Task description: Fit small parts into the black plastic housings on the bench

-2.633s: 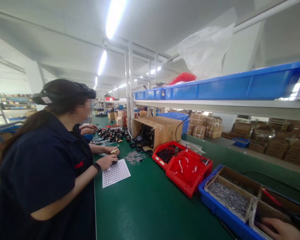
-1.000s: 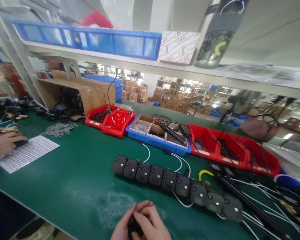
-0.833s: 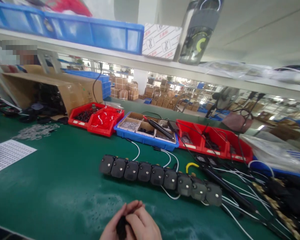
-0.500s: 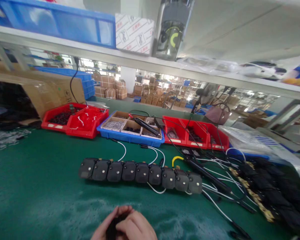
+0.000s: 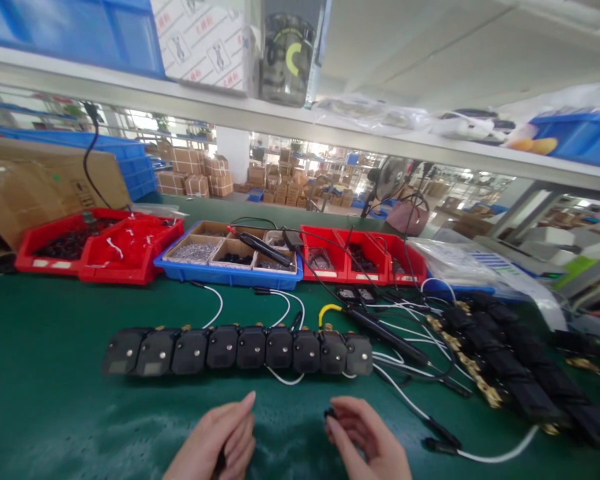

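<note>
My left hand (image 5: 217, 440) is closed, thumb on top, its fingers curled round something dark that is mostly hidden in the palm. To its right, my right hand (image 5: 367, 437) pinches a small black part (image 5: 331, 414) between thumb and fingertips. Both hands are low over the green work mat (image 5: 80, 413), apart from each other. Just beyond them lies a row of several black box-shaped housings (image 5: 223, 348), side by side, with brass fittings along the far edge and white cables coming out.
Behind the row stand red bins (image 5: 135, 250), a blue tray (image 5: 220, 275) of small parts and more red bins (image 5: 325, 257). A black pen-shaped electric screwdriver (image 5: 390, 337) lies right of centre. More black housings with brass fittings (image 5: 510, 373) and loose cables lie right. A shelf (image 5: 290, 119) crosses above.
My hands were together over a dark object; now they are apart, the right one holding a small black part. The view has swung to the right, so the bench items appear further left.
</note>
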`<state>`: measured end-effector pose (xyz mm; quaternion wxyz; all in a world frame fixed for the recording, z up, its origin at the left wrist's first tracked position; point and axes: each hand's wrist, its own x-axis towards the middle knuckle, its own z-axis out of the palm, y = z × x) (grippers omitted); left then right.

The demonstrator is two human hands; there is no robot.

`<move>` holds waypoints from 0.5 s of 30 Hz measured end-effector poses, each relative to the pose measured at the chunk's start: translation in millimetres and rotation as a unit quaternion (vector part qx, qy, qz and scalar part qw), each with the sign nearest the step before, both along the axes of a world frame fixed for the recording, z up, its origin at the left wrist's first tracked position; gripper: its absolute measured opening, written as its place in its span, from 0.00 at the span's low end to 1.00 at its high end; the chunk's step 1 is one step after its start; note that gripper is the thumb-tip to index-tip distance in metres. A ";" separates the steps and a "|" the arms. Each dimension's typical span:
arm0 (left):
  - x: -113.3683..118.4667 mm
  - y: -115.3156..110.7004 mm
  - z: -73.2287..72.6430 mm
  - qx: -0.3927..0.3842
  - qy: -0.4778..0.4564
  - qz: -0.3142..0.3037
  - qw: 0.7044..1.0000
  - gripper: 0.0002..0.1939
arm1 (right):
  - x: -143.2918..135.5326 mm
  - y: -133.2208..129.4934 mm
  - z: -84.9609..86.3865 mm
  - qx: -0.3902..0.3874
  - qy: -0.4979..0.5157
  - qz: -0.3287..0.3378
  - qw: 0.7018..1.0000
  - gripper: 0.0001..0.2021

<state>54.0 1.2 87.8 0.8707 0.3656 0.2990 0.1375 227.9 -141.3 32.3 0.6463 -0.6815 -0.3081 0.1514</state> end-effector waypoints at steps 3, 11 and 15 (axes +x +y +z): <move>27.1 19.5 29.8 0.191 0.077 -0.023 0.978 0.27 | 27.8 -5.9 15.9 -0.021 -0.004 0.004 1.000 0.16; 135.9 64.0 77.9 0.596 0.107 -0.177 0.776 0.17 | 69.7 11.0 42.0 -0.025 -0.082 -0.056 0.995 0.13; 179.0 63.1 72.7 0.616 0.115 -0.217 0.749 0.20 | 72.5 18.8 40.4 -0.020 -0.108 -0.050 0.993 0.13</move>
